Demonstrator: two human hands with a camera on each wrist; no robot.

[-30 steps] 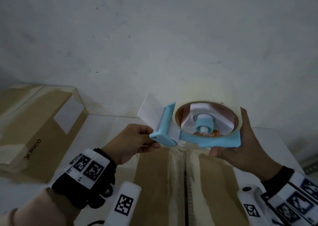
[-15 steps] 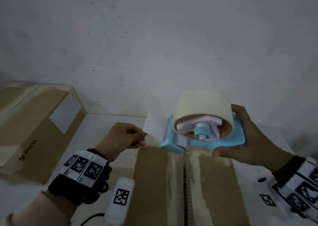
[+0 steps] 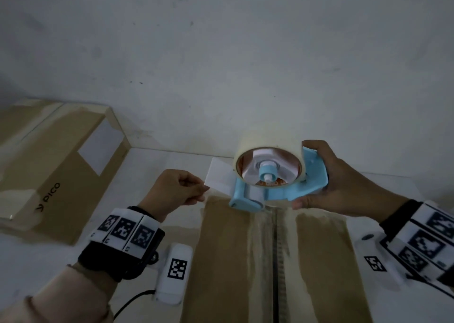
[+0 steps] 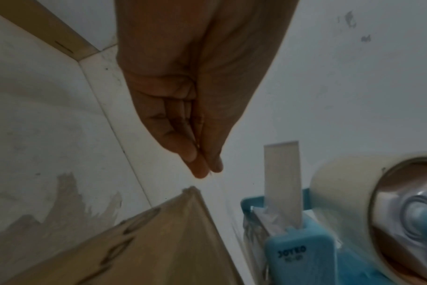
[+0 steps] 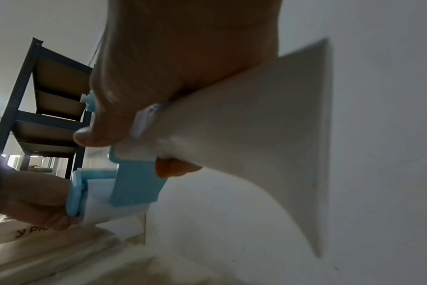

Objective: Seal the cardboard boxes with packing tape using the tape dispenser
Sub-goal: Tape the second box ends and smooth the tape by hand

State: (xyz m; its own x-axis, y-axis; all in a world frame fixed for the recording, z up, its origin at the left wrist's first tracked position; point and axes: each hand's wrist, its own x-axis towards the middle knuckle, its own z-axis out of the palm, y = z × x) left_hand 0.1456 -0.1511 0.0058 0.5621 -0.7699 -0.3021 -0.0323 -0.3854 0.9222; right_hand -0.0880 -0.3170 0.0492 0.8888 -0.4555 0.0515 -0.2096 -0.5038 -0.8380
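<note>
My right hand [image 3: 331, 180] grips a light-blue tape dispenser [image 3: 277, 195] carrying a wide roll of pale tape [image 3: 267, 148], held just above the far end of a brown cardboard box [image 3: 228, 261]. The box's flaps meet at a centre seam [image 3: 275, 261] with old tape along it. My left hand [image 3: 200, 192] pinches the free end of the tape [image 3: 217, 175], which stretches left from the dispenser's front. In the left wrist view the fingertips [image 4: 197, 167] press together beside the dispenser [image 4: 297, 256]. The right wrist view shows the thumb on the dispenser [image 5: 134, 185].
A second cardboard box [image 3: 49, 175] marked PICO, with a white label, lies at the left against the wall. A white wall rises right behind both boxes. The boxes sit on a white surface [image 3: 152, 165]. A dark metal shelf rack [image 5: 49, 96] stands off to the left.
My left hand left the dispenser's front, pinched the tape end and drew it out to the left. The right hand shifted the dispenser rightward and tilted it.
</note>
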